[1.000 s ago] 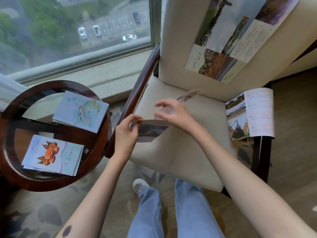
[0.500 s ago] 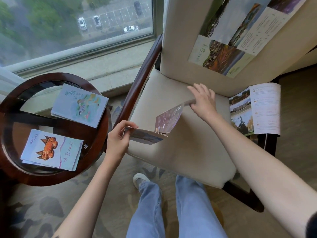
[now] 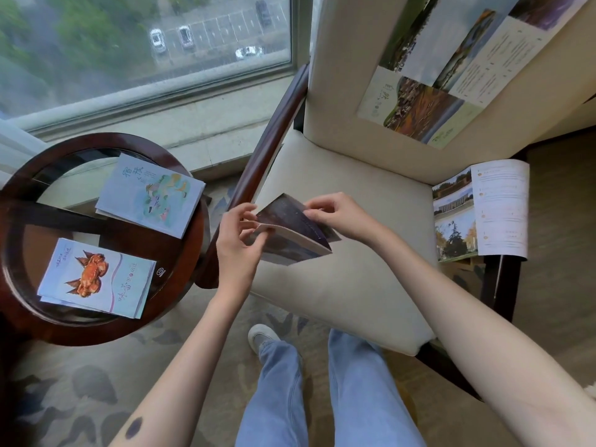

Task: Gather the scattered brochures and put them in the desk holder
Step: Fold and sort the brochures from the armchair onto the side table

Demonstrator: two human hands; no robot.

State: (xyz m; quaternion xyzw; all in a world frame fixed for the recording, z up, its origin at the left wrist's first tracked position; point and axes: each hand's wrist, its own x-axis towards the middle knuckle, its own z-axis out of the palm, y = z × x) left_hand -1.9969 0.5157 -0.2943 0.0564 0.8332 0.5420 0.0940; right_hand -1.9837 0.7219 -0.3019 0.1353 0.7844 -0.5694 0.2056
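- A person's left hand [image 3: 238,241] and right hand [image 3: 338,217] hold a folded brochure [image 3: 292,225] just above the cushion of an armchair [image 3: 338,291]. The brochure is thin glossy paper with a dark purple cover and pale edges.
- The left fingers pinch the brochure's left end. The right fingers pinch the edge of its raised top panel, which stands up like a tent.
- The brochure's long axis runs from the left hand down toward the lower right, ending in a sharp corner.
- The armchair has smooth cream upholstery and a dark polished wood frame. A long photo leaflet [image 3: 451,82] lies against its back, and an open leaflet [image 3: 483,211] rests on its right arm.
- To the left is a round counter [image 3: 180,285] with a glass top and a dark wood rim. It carries a crab-printed brochure [image 3: 96,279] and a pale blue illustrated brochure [image 3: 151,195], which lie apart.
- The floor is patterned grey carpet [image 3: 80,398]. A window [image 3: 145,37] overlooks parked cars.
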